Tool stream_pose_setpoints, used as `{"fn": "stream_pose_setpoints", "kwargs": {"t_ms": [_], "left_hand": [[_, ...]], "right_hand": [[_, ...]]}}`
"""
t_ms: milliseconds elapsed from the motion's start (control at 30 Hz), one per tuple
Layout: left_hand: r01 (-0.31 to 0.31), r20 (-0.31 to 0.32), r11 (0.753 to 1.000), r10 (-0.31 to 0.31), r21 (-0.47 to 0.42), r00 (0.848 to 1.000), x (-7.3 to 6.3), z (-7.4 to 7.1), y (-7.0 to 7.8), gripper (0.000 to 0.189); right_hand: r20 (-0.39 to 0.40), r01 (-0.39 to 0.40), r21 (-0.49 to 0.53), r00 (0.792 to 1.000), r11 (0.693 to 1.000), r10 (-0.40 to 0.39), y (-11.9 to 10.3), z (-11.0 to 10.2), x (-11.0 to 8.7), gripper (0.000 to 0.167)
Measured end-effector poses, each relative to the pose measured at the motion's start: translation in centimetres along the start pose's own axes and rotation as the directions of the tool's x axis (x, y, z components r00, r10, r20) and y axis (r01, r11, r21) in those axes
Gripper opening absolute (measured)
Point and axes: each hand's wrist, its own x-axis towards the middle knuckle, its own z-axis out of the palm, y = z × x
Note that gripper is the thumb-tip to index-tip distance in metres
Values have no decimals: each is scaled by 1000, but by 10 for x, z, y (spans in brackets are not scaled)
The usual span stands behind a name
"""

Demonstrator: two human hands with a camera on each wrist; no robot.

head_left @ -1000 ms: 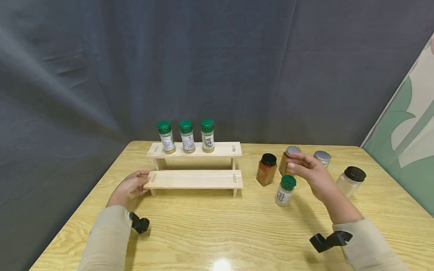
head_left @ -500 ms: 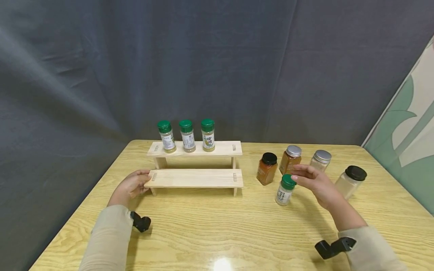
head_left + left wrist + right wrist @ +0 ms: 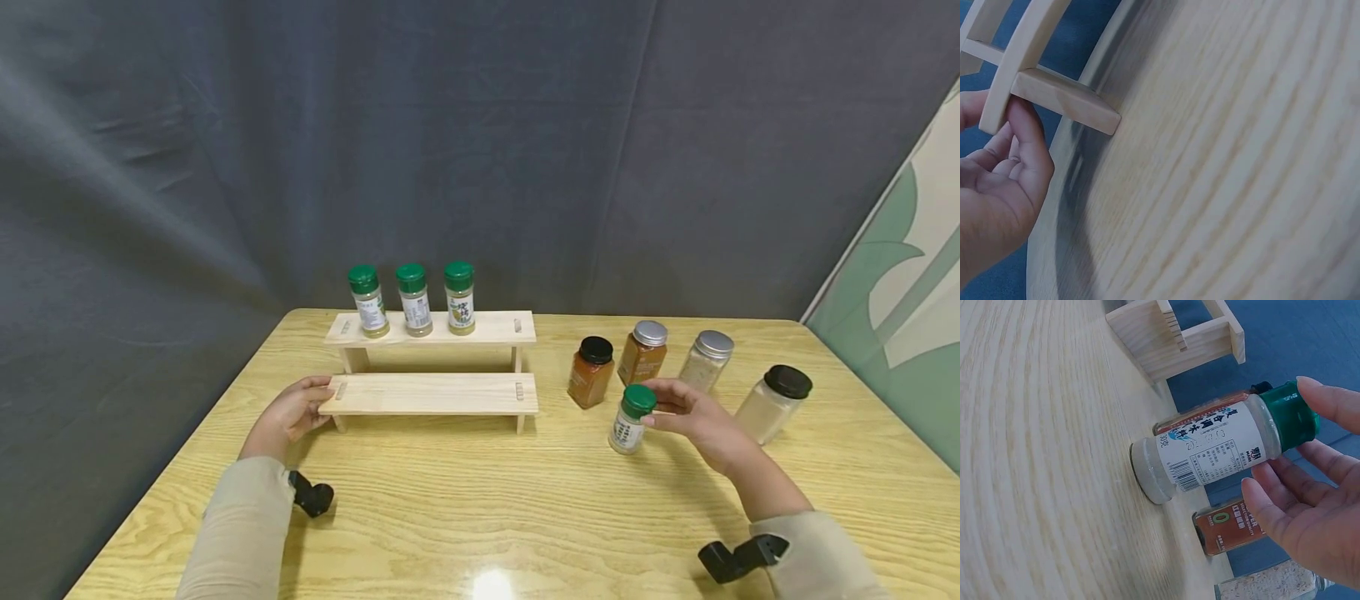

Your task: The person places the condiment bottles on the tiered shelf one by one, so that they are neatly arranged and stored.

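At the left end of the lower tier of a two-tier wooden rack (image 3: 427,394), my left hand (image 3: 295,407) grips the board. The left wrist view has the thumb and fingers of that hand (image 3: 1010,169) around the board's end, beside the rack's leg (image 3: 1066,103). A green-capped spice jar (image 3: 627,429) stands upright on the table at right. My right hand (image 3: 697,421) holds it from its right side, thumb and fingers around the cap (image 3: 1288,415) and upper part. Its white label (image 3: 1210,447) faces the right wrist camera.
Three green-capped spice jars (image 3: 417,312) stand on the upper tier. Near the right hand are a black-capped red-brown jar (image 3: 590,379), a silver-capped brown jar (image 3: 642,358), a silver-capped pale jar (image 3: 705,362) and a black-capped pale jar (image 3: 768,408). A dark curtain (image 3: 480,150) hangs behind the table.
My right hand has come down and left from above the jars to the green-capped spice jar, its fingers now around it. My left hand stays on the rack.
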Motion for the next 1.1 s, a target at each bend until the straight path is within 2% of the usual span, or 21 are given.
{"fn": "stream_pose_setpoints", "kwargs": {"t_ms": [300,533,767,1100], "left_hand": [[-7,21,997,9,-80,1000,-2,-2,-3,34],[-2,38,996,6,-89,999,-3,-1,-1,35],[-7,29,996,9,-90,1000,-4,0,0,35],[-1,5,997,2,-75,1000,-2,1,0,37]], "right_hand": [[-9,49,6,999,999,-49,4,4,3,46],[-39,69,23,997,997,-68,6,8,4,39],[-57,73,17,996,997,-72,6,9,5,38],[-50,122,-3,991,993,-122,-6,15,11,42]]}}
